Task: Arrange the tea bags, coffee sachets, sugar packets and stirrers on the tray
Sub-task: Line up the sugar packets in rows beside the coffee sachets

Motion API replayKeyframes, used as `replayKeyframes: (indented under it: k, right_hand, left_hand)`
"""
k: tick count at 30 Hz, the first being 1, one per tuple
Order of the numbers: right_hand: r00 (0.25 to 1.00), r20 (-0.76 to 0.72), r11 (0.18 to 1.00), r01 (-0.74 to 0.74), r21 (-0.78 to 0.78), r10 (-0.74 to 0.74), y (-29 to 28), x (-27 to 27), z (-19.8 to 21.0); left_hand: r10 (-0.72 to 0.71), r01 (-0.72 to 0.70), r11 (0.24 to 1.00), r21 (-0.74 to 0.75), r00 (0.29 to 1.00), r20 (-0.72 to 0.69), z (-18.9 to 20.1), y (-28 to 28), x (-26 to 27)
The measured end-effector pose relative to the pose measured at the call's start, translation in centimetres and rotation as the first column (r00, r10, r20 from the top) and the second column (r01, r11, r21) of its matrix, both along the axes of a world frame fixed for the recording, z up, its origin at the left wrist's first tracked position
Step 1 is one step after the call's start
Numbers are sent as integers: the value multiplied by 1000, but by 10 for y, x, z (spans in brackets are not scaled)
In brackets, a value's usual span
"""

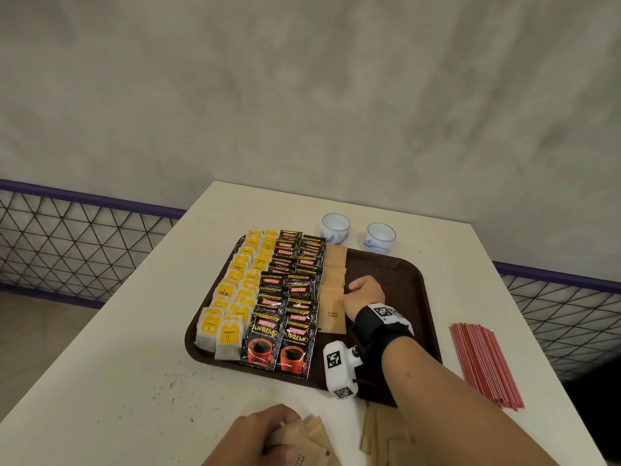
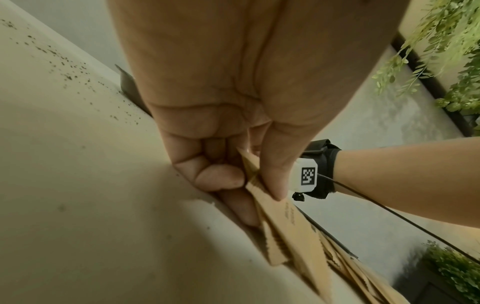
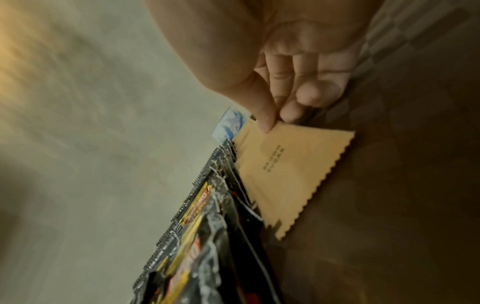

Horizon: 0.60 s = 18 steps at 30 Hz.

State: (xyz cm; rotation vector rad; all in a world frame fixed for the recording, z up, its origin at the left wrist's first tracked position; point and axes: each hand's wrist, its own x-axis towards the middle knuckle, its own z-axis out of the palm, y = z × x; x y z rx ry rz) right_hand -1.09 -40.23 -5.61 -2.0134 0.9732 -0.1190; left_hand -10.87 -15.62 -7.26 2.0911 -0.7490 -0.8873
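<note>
A: Where is the R hand point(image 1: 364, 295) now?
B: Over the brown tray point(image 1: 416, 297), approx. the middle. Thumb and fingers point(image 3: 267, 115) are closed together on the far edge of a brown sugar packet point(image 3: 283, 170), which lies flat just beside the coffee sachets point(image 1: 285, 297).
A: And the L hand point(image 1: 258, 435)?
B: At the near edge of the table point(image 1: 134, 348), in front of the tray. It pinches a bunch of sugar packets point(image 2: 283, 222) btw. thumb and curled fingers. More loose packets point(image 1: 386, 435) lie on the table just right of it.
A: What is already on the tray?
B: Left side: tea bags point(image 1: 235, 297), yellow labels, two columns. Next to the right: the black sachets, also two columns, overlapping. Then one column of sugar packets point(image 1: 332, 280), near to far; the pinched one is the nearest.
A: The stirrers?
B: Red stirrers point(image 1: 484, 361) are in a pile on the table, right of the tray, not touching it.
A: Other things?
B: Two small blue-white cups point(image 1: 356, 232) behind the tray's far edge.
</note>
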Motion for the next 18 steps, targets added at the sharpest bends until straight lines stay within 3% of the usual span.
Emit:
replayKeyframes:
  k: [14, 18]
  right_hand:
    - [986, 133, 992, 86, 96, -99, -5, 12, -11]
    - [986, 150, 997, 62, 52, -69, -5, 12, -15]
  left_hand:
    - [14, -14, 1000, 1, 1000, -18, 2, 1, 1]
    - [20, -20, 1000, 19, 1000, 2, 9, 1, -1]
